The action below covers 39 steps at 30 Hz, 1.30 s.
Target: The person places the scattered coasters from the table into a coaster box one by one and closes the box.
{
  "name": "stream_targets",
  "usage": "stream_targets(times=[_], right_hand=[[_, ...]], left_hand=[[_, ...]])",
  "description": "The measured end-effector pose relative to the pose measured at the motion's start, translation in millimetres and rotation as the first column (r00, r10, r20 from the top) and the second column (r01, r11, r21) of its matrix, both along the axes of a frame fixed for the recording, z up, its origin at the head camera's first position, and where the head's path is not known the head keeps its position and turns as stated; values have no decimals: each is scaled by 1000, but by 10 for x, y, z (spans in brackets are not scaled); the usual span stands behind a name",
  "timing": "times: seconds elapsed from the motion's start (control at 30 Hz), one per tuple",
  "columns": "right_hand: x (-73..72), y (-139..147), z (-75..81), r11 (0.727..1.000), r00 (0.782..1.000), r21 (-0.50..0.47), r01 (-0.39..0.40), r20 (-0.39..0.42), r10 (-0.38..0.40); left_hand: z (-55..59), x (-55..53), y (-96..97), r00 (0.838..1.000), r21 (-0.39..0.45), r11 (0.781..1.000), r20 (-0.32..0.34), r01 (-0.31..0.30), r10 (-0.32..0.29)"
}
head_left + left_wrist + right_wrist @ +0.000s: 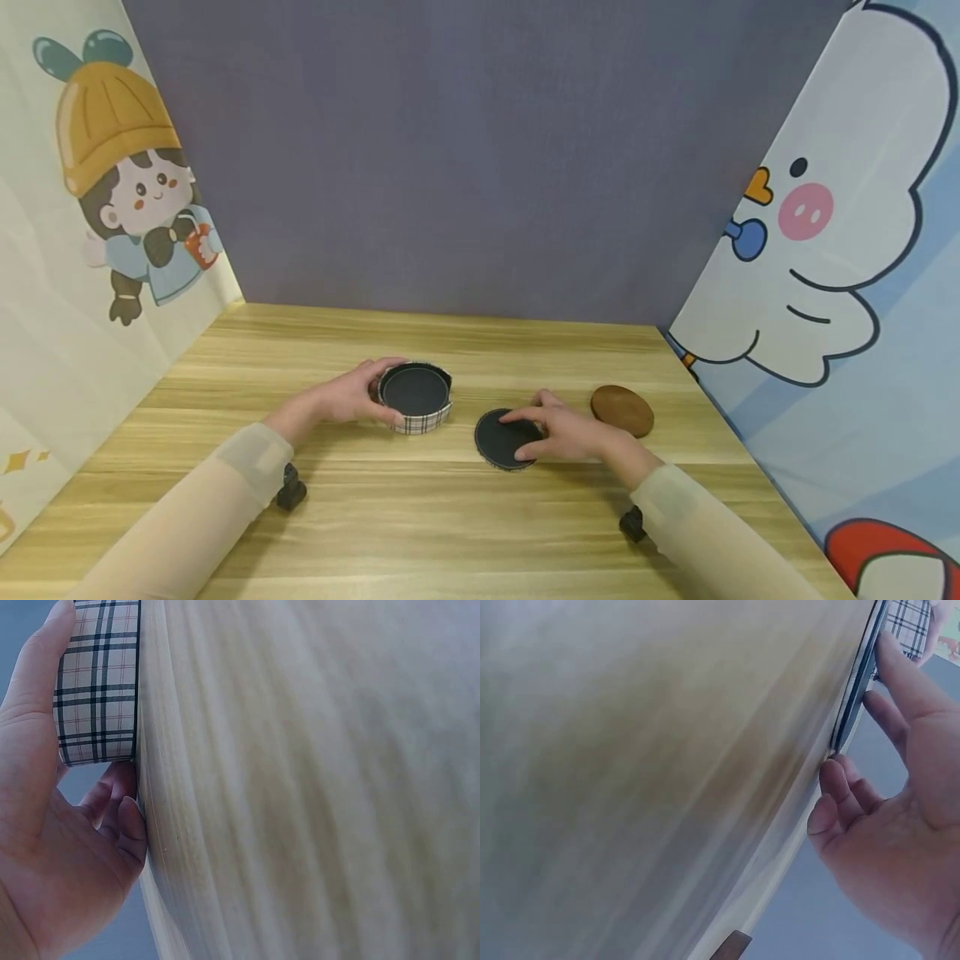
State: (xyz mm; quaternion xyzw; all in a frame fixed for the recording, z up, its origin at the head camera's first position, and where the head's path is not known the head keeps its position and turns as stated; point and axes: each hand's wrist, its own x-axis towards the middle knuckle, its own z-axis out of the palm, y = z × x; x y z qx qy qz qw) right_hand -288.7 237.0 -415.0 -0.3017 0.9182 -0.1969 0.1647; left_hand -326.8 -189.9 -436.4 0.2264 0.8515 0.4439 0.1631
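My left hand (358,393) grips a round coaster holder (423,423) from its left side, thumb along the near wall and fingers behind. The holder has a black, white and thin red plaid wall, with a notch on its right side. Inside lies a round black coaster (415,390). In the left wrist view the holder's plaid wall (97,682) stands upright at the wood. My right hand (567,429) touches another round black coaster (498,442), its index finger stretched over the top and its thumb at the near edge. This coaster lies nearly flat, partly hidden by the fingers.
A brown oval object (622,410) lies just right of my right hand on the wooden table (420,525). A grey panel (480,167) rises behind the table, with cartoon-printed walls at both sides. Black wrist cameras hang below both sleeves.
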Motion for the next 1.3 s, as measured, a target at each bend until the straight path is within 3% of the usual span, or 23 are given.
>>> stream_targets(times=[0.27,0.57,0.93,1.3], right_hand=[[18,14,-19,999,999,-15,-40,8,40],[20,-55,-16,1000,1000,-7,-18,10,18],[18,-121,-61,993,994,49,-110,1,110],[46,-123,-67,993,993,43,-114,-12,115]], left_hand=[[-40,10,0,1000,-7,1000,-17,1,-1],[-81,17,7,1000,-12,1000,-25,3,-4],[-115,36,31,1000,-3,1000,-24,-6,6],[-163,40,22,1000,9,1000,-23,-8,8]])
